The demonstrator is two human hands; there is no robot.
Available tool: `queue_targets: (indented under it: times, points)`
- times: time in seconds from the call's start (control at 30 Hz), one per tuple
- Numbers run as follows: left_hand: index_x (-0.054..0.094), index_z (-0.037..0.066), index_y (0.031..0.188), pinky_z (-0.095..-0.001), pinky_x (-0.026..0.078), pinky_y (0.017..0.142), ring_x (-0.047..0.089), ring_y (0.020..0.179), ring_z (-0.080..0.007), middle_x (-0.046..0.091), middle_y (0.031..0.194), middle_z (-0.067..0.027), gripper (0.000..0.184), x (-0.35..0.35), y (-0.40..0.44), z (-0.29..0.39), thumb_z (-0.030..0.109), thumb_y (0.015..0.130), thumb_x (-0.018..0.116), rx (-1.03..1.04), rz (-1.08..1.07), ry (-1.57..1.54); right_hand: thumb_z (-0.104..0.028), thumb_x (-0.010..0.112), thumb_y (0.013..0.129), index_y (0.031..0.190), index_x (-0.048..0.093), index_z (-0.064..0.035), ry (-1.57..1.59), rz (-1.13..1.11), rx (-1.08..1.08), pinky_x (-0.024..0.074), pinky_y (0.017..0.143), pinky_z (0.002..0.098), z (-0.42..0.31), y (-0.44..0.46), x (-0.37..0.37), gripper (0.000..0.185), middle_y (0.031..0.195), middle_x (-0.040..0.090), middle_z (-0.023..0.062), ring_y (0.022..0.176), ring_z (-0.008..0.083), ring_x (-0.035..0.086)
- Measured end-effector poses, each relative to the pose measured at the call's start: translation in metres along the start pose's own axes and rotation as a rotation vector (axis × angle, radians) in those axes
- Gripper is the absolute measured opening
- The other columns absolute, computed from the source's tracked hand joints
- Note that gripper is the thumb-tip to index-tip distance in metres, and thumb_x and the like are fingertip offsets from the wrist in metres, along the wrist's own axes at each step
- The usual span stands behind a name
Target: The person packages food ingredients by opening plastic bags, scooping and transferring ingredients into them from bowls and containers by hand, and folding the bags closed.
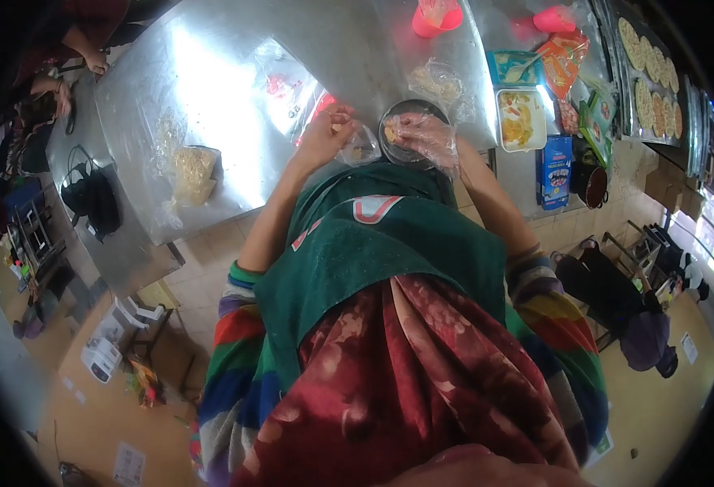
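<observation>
1. Bowl (399,153) on the surface (333,40), under the right hand (426,134).
2. Wrapped bundle (195,173) well left of the bowl.
3. Container (522,148) right of the bowl, box (555,172) nearer the person.
4. Tray (625,89) of dough rounds (643,104) farther right.

The worktop (142,122) at upper left is smooth metal, glossy under the light. Thin, wrinkled clear plastic makes the shiny glove (432,134) at upper centre, over a metal bowl (400,153). Below, the green apron (381,252) is matt cloth; the pink cup (438,20) looks smooth plastic.
</observation>
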State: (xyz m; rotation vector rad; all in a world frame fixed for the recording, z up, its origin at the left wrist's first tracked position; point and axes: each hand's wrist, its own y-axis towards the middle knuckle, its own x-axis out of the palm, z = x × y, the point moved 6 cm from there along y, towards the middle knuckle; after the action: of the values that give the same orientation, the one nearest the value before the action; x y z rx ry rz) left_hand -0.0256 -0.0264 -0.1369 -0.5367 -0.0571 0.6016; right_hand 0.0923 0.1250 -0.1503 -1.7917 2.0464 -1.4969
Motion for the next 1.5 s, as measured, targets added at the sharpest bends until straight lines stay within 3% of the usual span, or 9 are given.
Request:
queue_targets:
  times: [0.2,0.33,0.57,0.83,0.93,1.03,1.13,1.23,1.5]
  points:
    - [0.053,-0.001,0.106,-0.0214,0.042,0.054,0.049,0.059,-0.0074,0.058,0.082,-0.0048,0.021,-0.016,-0.009,0.004,0.012,0.089,0.055,0.031,0.117,-0.080,-0.009,0.063,0.084,0.112,0.053,0.0027,-0.003,-0.123,-0.019,0.0481,0.082,0.0237,-0.003,0.006,0.050,0.032,0.102,0.057,0.0082,0.091,0.0150,0.057]
    - [0.052,0.001,0.104,-0.0213,0.041,0.053,0.048,0.059,-0.0064,0.057,0.083,-0.0045,0.018,-0.017,-0.019,0.017,0.011,0.089,0.054,0.066,0.199,-0.179,-0.013,0.065,0.082,0.103,0.058,0.0034,-0.273,0.124,-0.135,0.0495,0.077,0.0267,-0.008,0.012,0.058,0.028,0.090,0.064,0.0124,0.083,0.0165,0.062]
    - [0.051,0.003,0.101,-0.0202,0.044,0.055,0.050,0.062,-0.0065,0.054,0.084,-0.0028,0.014,-0.015,-0.027,0.030,0.010,0.090,0.054,0.133,0.261,-0.335,-0.023,0.044,0.089,0.105,0.061,-0.0093,-1.320,0.272,-0.707,0.0465,0.081,0.0402,-0.038,0.000,0.098,0.028,0.102,0.062,0.0139,0.093,0.0326,0.058]
    - [0.051,0.003,0.100,-0.0201,0.044,0.055,0.051,0.067,-0.0071,0.055,0.085,-0.0035,0.012,-0.025,-0.033,0.052,0.008,0.090,0.053,0.170,0.295,-0.384,-0.029,0.045,0.088,0.105,0.061,-0.0119,-1.778,0.304,-0.420,0.0443,0.087,0.0411,-0.068,-0.003,0.128,0.029,0.108,0.061,0.0115,0.104,0.0282,0.056]
    - [0.051,0.002,0.100,-0.0206,0.044,0.059,0.051,0.069,-0.0070,0.054,0.085,-0.0032,0.012,-0.031,-0.030,0.052,0.007,0.089,0.053,0.221,0.307,-0.420,-0.027,0.051,0.085,0.110,0.059,-0.0121,-1.286,0.410,-0.893,0.0436,0.087,0.0441,-0.086,-0.023,0.111,0.031,0.108,0.060,0.0124,0.100,0.0299,0.056]
    - [0.051,0.002,0.101,-0.0219,0.045,0.063,0.052,0.071,-0.0076,0.054,0.085,-0.0036,0.013,-0.031,-0.028,0.055,0.006,0.089,0.054,0.226,0.287,-0.446,-0.024,0.059,0.083,0.113,0.058,-0.0083,-1.092,0.529,-0.927,0.0490,0.080,0.0406,-0.096,-0.013,0.076,0.033,0.105,0.061,0.0114,0.094,0.0257,0.058]
    - [0.051,0.002,0.102,-0.0220,0.046,0.063,0.052,0.072,-0.0079,0.054,0.086,-0.0041,0.014,-0.030,-0.026,0.058,0.007,0.089,0.054,0.249,0.264,-0.465,-0.022,0.066,0.081,0.113,0.057,-0.0059,-0.561,0.302,-0.168,0.0534,0.071,0.0306,-0.065,0.011,0.061,0.037,0.106,0.060,0.0095,0.086,0.0183,0.060]
    - [0.051,0.003,0.107,-0.0219,0.046,0.065,0.052,0.073,-0.0082,0.054,0.091,-0.0043,0.021,-0.033,-0.023,0.054,0.011,0.089,0.056,0.227,0.268,-0.399,-0.024,0.065,0.083,0.116,0.055,-0.0065,-0.187,0.122,-0.065,0.0540,0.065,0.0238,-0.036,0.024,0.058,0.038,0.106,0.060,0.0082,0.082,0.0130,0.060]
    - [0.054,0.003,0.113,-0.0235,0.046,0.065,0.056,0.075,-0.0106,0.057,0.087,-0.0052,0.033,-0.048,-0.044,0.069,0.013,0.082,0.063,0.069,0.121,-0.009,-0.014,0.062,0.081,0.107,0.061,-0.0095,-0.724,0.229,-0.545,0.0507,0.068,0.0276,-0.076,0.007,0.093,0.027,0.099,0.064,0.0078,0.076,0.0163,0.061]
